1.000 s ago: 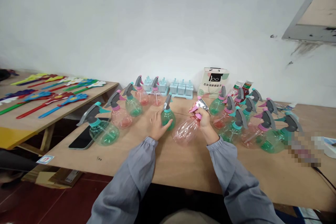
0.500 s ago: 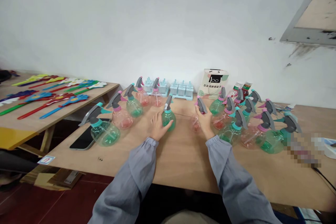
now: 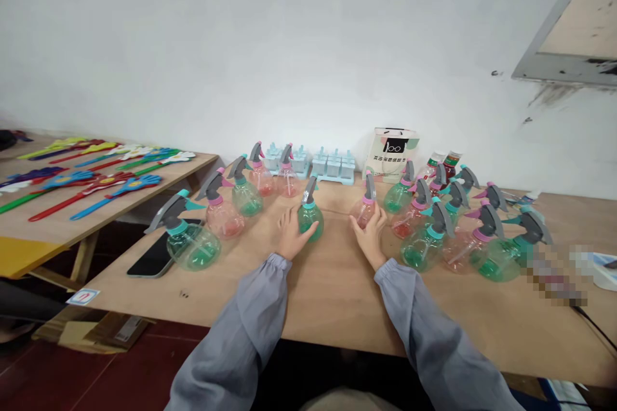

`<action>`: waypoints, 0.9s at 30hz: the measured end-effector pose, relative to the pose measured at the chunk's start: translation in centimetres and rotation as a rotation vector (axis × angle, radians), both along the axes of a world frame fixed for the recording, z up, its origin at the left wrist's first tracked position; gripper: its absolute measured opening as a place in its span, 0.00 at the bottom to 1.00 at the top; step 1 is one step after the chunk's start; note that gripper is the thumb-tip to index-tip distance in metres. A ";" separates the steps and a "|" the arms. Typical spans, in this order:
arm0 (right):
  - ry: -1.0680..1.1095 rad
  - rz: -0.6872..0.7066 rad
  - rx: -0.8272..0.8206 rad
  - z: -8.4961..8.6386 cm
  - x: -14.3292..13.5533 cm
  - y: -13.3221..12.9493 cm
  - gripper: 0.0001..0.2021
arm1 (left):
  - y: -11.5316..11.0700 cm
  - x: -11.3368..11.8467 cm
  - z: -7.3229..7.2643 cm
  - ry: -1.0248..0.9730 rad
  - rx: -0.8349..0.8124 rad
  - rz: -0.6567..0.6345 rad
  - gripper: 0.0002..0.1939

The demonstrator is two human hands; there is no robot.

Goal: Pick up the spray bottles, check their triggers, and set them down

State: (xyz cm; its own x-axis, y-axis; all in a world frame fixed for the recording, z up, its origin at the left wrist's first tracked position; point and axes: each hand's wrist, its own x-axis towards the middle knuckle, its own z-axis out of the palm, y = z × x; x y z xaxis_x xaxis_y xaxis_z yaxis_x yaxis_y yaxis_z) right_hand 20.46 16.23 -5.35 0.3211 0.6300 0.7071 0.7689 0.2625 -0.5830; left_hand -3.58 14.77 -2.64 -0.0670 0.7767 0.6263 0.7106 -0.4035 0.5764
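Observation:
In the middle of the table stands a green spray bottle [image 3: 313, 215] with a grey trigger head, upright. My left hand [image 3: 293, 236] is curled round its left and near side, thumb across the front. To the right, my right hand [image 3: 370, 234] grips the round body of a pink spray bottle [image 3: 361, 209], also upright, its lower part partly hidden by the fingers. Beside my right hand is another pink spray bottle [image 3: 407, 221] among several green and pink ones. More stand on the left, the nearest a green spray bottle [image 3: 193, 247].
A phone [image 3: 153, 257] lies under the left bottles. Pale blue ice-pop moulds [image 3: 333, 166], a paper bag [image 3: 389, 153] and two sauce bottles [image 3: 452, 167] line the wall. Colourful hand-shaped clappers [image 3: 101, 187] cover the side table. A blurred item with a cable [image 3: 595, 327] lies right.
My right hand has moved down from the pink bottle's trigger head to its round body. That bottle's head now stands straighter. My left hand stays on the green bottle.

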 end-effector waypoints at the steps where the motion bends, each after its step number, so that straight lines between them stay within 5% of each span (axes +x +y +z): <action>1: 0.010 -0.015 -0.011 0.0 0.2 0.6 0.43 | 0.0 0.0 0.0 0.001 -0.002 0.002 0.33; 9: 0.066 -0.142 -0.033 0.5 2.2 6.4 0.49 | -0.3 0.1 0.2 0.000 -0.018 0.027 0.32; 17: 0.082 -0.216 -0.052 0.7 2.8 9.3 0.52 | -0.4 0.0 0.4 0.038 -0.025 0.034 0.32; 24: 0.095 -0.188 0.029 1.3 2.5 8.3 0.49 | -0.3 0.0 0.0 0.021 -0.010 0.039 0.32; 27: 0.104 -0.031 0.138 1.9 0.9 5.7 0.43 | -0.2 0.2 -0.1 0.008 -0.013 0.027 0.32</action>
State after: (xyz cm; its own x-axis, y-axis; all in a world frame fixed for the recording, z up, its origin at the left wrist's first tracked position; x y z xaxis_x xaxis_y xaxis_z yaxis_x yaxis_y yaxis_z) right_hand 21.40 21.91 -3.42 0.4151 0.5176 0.7482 0.7153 0.3224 -0.6200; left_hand -3.39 14.55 -2.74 -0.0834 0.7828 0.6166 0.7259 -0.3762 0.5758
